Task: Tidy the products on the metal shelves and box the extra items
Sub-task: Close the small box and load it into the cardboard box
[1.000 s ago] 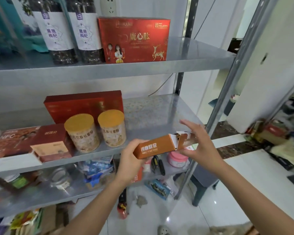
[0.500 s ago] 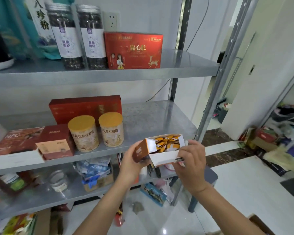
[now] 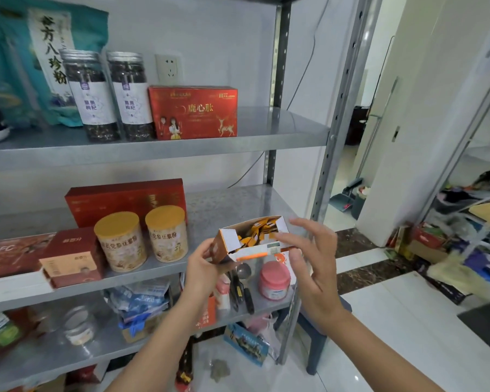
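Head view only: sachet carton (image 3: 229, 246), orange, top open, held in the air just in front of the middle shelf (image 3: 238, 202) edge and above the lower shelf. Long axis runs left to right between the two hands, right end a bit higher. Orange sachets (image 3: 256, 230) show loose inside and the long white flap (image 3: 262, 250) hangs down off the near side. Left hand (image 3: 203, 264) grips the carton's left end, fingers curled round it, thumb on the near face, and carries all the weight. Right hand (image 3: 311, 258) is at the carton's right end, fingers (image 3: 309, 226) spread and mostly straight, nothing clamped; index tip and thumb sit at the flap's right part, and I cannot tell whether they make contact or stop just short. Right hand is the nearer one to the flap, so closing looks like its job: the flap would fold up and away over the sachets while the left steadies. Risk: a sachet sticking up blocks the flap. On the middle shelf, left of the carton, two gold-lidded canisters (image 3: 142, 239) stand side by side in front of a long red gift box (image 3: 125, 198). Bare shelf space lies behind the carton, a likely spot for it. Pink tub (image 3: 274, 278) is on the lower shelf, under the right hand.
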Demonstrator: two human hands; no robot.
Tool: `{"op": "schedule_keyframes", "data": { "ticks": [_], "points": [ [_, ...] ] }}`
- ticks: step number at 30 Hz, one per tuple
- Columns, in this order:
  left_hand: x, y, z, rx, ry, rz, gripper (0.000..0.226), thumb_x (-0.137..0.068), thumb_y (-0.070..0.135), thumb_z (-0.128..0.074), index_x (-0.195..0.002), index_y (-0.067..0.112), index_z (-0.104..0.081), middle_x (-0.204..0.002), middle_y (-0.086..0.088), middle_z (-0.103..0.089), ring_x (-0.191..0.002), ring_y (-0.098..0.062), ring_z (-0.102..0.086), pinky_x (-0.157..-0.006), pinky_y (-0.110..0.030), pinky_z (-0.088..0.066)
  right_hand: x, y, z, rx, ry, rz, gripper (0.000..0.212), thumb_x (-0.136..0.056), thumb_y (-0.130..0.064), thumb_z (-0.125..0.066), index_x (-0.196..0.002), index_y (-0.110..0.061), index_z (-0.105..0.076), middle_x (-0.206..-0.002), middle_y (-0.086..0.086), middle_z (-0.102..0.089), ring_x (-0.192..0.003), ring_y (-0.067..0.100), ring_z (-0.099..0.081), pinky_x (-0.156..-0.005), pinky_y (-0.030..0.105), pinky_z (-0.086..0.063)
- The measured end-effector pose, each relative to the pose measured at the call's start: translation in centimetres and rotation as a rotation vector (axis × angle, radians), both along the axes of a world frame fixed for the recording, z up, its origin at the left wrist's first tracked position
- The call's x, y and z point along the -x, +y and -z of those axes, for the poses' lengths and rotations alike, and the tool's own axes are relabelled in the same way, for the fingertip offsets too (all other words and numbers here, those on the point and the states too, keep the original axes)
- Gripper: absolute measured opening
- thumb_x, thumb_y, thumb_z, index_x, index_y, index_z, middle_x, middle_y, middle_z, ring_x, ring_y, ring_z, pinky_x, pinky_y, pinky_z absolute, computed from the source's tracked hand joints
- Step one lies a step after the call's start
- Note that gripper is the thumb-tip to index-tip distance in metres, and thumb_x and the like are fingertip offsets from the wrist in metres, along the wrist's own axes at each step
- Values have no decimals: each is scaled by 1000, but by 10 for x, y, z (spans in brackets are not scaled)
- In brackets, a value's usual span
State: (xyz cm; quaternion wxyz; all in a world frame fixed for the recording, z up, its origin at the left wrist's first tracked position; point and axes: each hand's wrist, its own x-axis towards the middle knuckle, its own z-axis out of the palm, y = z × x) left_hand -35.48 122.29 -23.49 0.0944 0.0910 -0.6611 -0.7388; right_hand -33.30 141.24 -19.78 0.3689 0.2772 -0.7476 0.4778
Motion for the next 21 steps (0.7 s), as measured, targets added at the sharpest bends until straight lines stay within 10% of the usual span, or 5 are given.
{"op": "schedule_keyframes", "data": {
  "ticks": [10, 15, 21],
  "points": [
    [25, 2, -21, -418, 9, -19, 47, -99, 18, -41, -66, 23, -74, -63, 0, -71, -56, -22, -66, -41, -18, -49, -24, -18, 3, 38, -123, -130, 12, -81, -21, -59, -92, -25, -60, -131, 7, -49, -127, 8, -37, -101, 7, -27],
    [31, 0, -34, -269, 65, -26, 32, -95, -1, -40, -104, 13, -67, -111, -19, -67, -93, -34, -66, -65, -32, -54, -24, -14, 0, 73, -195, -148, 11, -80, -26, -59, -91, -29, -59, -132, -1, -46, -130, 13, -37, -103, 9, -26],
    [28, -3, -34, -3, 217, -46, 39, -90, -15, -47, -110, 12, -66, -114, -8, -65, -114, -38, -59, -93, -51, -52, -17, -6, -10, 79, -230, -155, 8, -85, -35, -58, -89, -31, -64, -128, -9, -41, -127, 4, -39, -107, 15, -29]
  ]
}}
